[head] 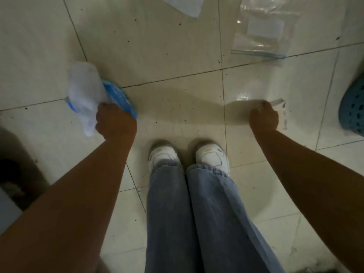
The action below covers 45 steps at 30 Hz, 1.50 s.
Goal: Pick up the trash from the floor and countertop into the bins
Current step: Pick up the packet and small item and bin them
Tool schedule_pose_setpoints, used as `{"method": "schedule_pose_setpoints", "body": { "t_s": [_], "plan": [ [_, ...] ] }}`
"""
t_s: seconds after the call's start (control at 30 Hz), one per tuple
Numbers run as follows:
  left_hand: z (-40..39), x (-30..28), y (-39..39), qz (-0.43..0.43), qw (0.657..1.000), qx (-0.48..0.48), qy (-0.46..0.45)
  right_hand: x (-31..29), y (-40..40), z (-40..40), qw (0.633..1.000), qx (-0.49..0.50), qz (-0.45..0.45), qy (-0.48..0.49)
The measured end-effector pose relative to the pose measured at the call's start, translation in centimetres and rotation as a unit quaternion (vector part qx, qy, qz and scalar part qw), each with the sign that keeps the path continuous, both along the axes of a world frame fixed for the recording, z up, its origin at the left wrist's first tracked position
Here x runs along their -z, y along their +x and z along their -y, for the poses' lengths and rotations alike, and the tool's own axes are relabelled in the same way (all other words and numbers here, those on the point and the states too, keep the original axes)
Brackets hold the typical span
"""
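My left hand (115, 121) is closed around a crumpled bundle of white and blue plastic wrappers (88, 95), held low over the tiled floor. My right hand (264, 118) is closed on a small white packet (280, 111) whose edge sticks out past my knuckles. On the floor further ahead lies a clear zip bag (262, 30) with a blue seal strip. A white sheet or bag (187, 4) lies at the top edge, partly cut off.
A blue perforated basket (352, 107) stands at the right edge. A dark object (11, 174) sits at the left edge. My feet in white shoes (189, 156) stand between my arms on the beige tiled floor (167, 46).
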<state>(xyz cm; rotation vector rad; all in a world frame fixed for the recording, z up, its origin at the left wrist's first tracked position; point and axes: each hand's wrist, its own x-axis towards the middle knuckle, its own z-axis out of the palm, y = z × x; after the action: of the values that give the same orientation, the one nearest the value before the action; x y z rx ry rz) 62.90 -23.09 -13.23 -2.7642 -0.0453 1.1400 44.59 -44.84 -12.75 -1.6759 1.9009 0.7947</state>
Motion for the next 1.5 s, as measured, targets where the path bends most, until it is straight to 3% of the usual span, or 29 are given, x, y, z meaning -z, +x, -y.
{"method": "schedule_pose_setpoints", "body": {
  "t_s": [0.17, 0.27, 0.37, 0.5, 0.63, 0.73, 0.93, 1.13, 1.4, 1.5],
  "plan": [
    [0.3, -0.5, 0.4, -0.029, 1.0, -0.004, -0.007, -0.2, 1.3, -1.4, 0.998, 0.042, -0.017, -0.033],
    [0.7, -2.6, 1.1, -0.035, 0.998, -0.03, -0.036, -2.2, 3.2, -2.2, 0.999, -0.004, 0.028, -0.034],
    [1.5, -7.0, 1.4, -0.055, 0.996, 0.012, -0.069, -5.8, 4.8, -2.9, 0.994, -0.08, 0.07, -0.016],
    [5.5, -17.6, 2.3, -0.065, 0.983, 0.09, -0.145, -15.5, 6.6, -2.0, 0.984, -0.083, 0.155, -0.008],
    [10.9, -26.4, 1.5, -0.054, 0.969, 0.094, -0.22, -26.2, 5.9, 1.3, 0.977, -0.033, 0.208, -0.026],
    [16.1, -32.3, -1.0, -0.083, 0.95, 0.155, -0.257, -33.4, 2.5, 5.1, 0.976, 0.026, 0.207, -0.056],
    [27.9, -39.8, -8.3, -0.113, 0.897, 0.267, -0.334, -41.5, -7.6, 13.4, 0.944, 0.217, 0.2, -0.145],
    [40.2, -40.4, -18.8, -0.158, 0.862, 0.309, -0.369, -41.0, -17.9, 21.5, 0.924, 0.299, 0.185, -0.152],
    [49.2, -35.5, -28.9, -0.223, 0.904, 0.252, -0.262, -34.6, -26.3, 27.9, 0.949, 0.287, 0.129, 0.016],
    [49.9, -33.3, -30.1, -0.232, 0.906, 0.287, -0.205, -32.0, -27.0, 28.5, 0.92, 0.356, 0.149, 0.062]
  ]
}}
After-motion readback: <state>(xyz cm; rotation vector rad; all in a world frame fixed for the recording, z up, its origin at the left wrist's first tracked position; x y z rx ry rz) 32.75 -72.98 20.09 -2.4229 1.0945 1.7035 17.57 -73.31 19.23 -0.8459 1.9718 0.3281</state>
